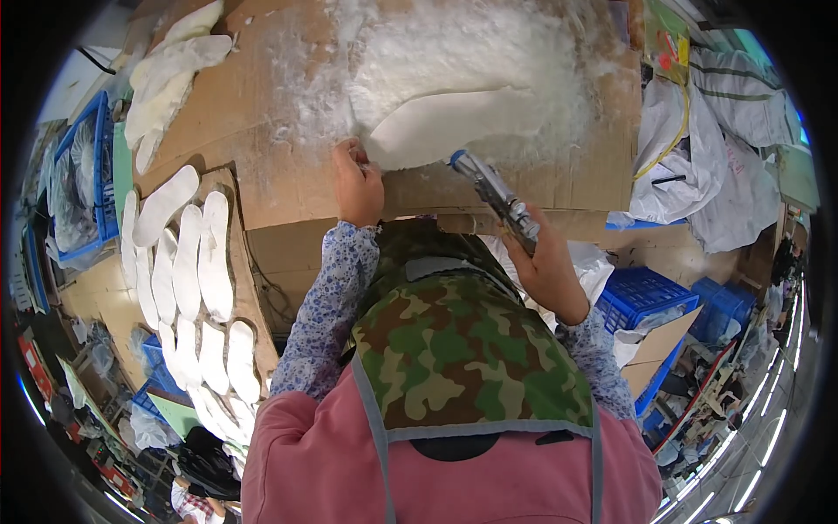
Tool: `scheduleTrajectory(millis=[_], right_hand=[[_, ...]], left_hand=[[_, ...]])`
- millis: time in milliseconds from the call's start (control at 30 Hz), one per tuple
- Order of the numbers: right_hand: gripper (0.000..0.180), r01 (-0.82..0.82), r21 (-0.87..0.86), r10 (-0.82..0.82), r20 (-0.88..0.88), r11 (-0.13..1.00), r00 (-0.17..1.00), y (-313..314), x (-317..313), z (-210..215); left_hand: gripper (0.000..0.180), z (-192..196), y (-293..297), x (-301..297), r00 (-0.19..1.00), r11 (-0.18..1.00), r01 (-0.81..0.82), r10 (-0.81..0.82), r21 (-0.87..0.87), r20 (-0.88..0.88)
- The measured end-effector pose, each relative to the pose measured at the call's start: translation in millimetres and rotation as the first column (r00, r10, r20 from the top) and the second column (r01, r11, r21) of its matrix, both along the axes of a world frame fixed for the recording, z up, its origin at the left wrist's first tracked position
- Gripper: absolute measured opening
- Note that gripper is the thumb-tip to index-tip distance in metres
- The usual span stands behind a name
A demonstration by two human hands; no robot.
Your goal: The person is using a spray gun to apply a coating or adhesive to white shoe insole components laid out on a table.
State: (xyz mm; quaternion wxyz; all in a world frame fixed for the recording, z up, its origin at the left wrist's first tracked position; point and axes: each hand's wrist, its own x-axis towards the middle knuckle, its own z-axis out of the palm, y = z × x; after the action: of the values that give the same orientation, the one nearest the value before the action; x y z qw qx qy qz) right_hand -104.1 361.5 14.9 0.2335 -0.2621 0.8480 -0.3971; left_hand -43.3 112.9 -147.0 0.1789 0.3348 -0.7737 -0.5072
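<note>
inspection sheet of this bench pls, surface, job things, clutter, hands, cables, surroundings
surface: brown cardboard-covered bench, dusted with white fluffy residue
job's things: white foam insole-shaped piece lying flat; metal handheld power tool, tip at the piece's edge
clutter: rows of white insoles on a side board at left, more piled at top left
hands: left hand pinches the piece's end; right hand grips the tool
cables: yellow cord at right
surroundings: blue plastic crates, white sacks

insole [454,127] – white | cardboard top [262,131] – brown | apron [463,349] – green-brown camouflage | sleeves [327,306] – blue floral | crates [646,297] – blue
</note>
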Motion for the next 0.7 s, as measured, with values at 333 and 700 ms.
scheduleTrajectory(millis=[333,700], right_hand=[[0.036,0.122,-0.054,-0.121,0.01,0.991,0.993,20,-17,-9],[0.029,0.267,0.019,-0.265,-0.073,0.963,0.961,46,-35,-18]], left_hand=[[0.037,7,-1,-5,0.998,1.0,0.014,-0.016,0.026,0.063],[0.035,18,-4,-7,0.999,0.999,0.022,-0.023,0.032,0.044]])
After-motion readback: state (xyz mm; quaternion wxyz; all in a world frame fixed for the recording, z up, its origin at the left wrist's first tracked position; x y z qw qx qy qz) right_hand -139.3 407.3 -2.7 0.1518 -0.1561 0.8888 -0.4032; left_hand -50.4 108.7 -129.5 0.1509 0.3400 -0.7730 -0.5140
